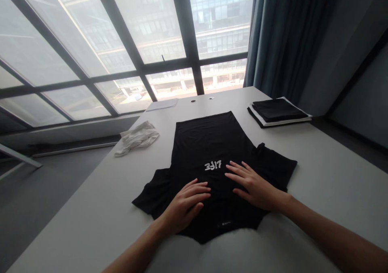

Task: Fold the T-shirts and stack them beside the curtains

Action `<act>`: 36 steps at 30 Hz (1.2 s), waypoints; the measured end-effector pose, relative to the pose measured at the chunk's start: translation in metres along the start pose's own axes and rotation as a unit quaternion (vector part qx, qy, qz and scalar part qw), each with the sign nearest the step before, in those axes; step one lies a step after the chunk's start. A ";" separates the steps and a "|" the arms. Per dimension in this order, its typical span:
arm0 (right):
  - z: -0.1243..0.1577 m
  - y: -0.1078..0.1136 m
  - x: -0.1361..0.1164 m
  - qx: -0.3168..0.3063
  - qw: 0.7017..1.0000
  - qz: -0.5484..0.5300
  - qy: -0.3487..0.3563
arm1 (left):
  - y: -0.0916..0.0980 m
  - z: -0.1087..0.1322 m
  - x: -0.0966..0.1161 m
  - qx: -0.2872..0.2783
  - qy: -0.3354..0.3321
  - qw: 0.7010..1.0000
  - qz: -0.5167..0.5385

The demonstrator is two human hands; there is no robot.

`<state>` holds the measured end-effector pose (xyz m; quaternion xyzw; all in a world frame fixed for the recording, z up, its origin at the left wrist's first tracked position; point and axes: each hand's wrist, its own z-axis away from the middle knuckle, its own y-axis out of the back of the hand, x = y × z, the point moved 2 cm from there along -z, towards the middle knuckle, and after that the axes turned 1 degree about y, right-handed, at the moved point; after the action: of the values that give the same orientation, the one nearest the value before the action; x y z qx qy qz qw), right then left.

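Item: black T-shirt [209, 143], soft matte knit, laid flat near the middle of the table, toward its near edge. Long axis runs near to far: neck end nearest the person, straight hem at the far end. Short sleeves splay out to left and right. White block lettering [213, 166] sits on the chest and reads reversed from this view; a small pale label shows close to the near edge.

Left hand [184, 206]: palm down on the shirt's near-left part, fingers straight and slightly spread, pressed flat, gripping nothing.

Right hand [253, 186]: palm down just right of the lettering, fingers extended and fanned, flat on the fabric, gripping nothing.

Support: table [318, 172], smooth white top, rectangular.

Also on the table: crumpled white cloth [138, 138], wrinkled, to the left of the shirt and apart from it; folded stack [277, 111] at the far right, flat dark garments lying on a white layer; thin grey sheet [162, 104] at the far edge.

Beyond: dark-framed window [121, 42]; grey-blue pleated curtain [279, 34] at right.
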<state>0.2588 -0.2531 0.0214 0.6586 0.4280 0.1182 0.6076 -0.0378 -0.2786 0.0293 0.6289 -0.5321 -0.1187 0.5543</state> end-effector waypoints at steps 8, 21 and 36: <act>-0.002 0.004 0.010 0.031 0.999 0.006 -0.007 | -0.006 -0.007 -0.001 0.085 0.080 0.987 -0.107; -0.002 -0.002 0.022 0.059 0.998 0.004 -0.020 | -0.015 -0.015 -0.005 0.070 0.105 0.981 -0.150; -0.004 -0.016 0.036 0.103 0.990 0.031 -0.091 | -0.016 -0.001 -0.011 0.031 0.145 0.971 -0.186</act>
<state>0.2709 -0.2262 -0.0052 0.7385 0.3601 0.0314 0.5692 -0.0328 -0.2715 0.0118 0.7442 -0.3228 -0.1111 0.5741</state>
